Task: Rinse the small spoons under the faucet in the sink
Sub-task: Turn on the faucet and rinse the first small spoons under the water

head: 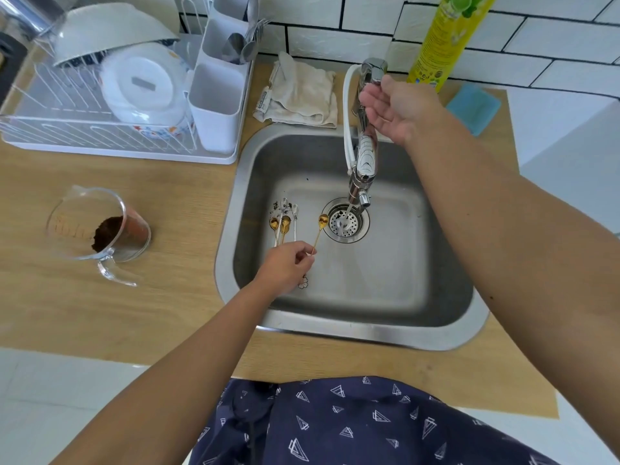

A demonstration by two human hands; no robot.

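Water runs from the faucet [364, 156] into the sink [385, 273]; the right hand [399, 109] touches its lever, fingers relaxed, while the left hand [285, 266] pinches 1 gold spoon [320, 229].

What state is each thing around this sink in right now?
Chrome faucet: running, thin stream onto the drain strainer.
Gold spoon: pinched by the left hand, bowl beside the stream.
Remaining small spoons: lying on the sink floor.
Right hand: open, at the faucet handle.
Glass measuring jug: holds brown grounds.
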